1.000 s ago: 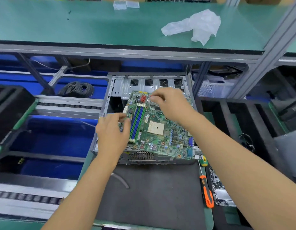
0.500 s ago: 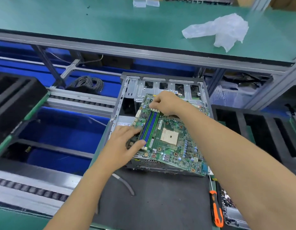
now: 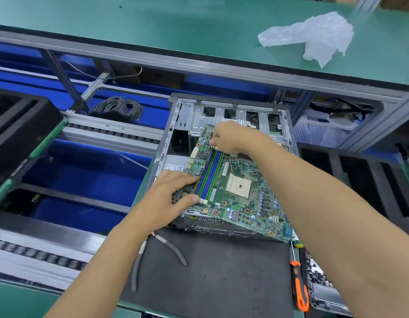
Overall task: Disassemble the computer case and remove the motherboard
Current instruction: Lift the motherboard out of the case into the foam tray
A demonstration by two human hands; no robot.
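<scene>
My left hand (image 3: 166, 198) grips the near left edge of the motherboard (image 3: 235, 187), thumb curled over the board by the near ends of the blue and green memory slots (image 3: 210, 175), the other fingers (image 3: 182, 177) pressed together on top beside them. My right hand (image 3: 228, 136) pinches the far ends of those slots, fingers curled tight. The motherboard sits tilted over the open computer case (image 3: 199, 113), its near edge overhanging the case's vented wall just beyond my left thumb. Below my left wrist, grey-handled pliers (image 3: 173, 249) lie on the dark mat (image 3: 221, 276) on the counter. Beside my right forearm lies an orange-handled screwdriver (image 3: 298, 285). Well beyond my right fingers, a crumpled plastic bag (image 3: 318, 35) rests on the green shelf (image 3: 153, 26).
</scene>
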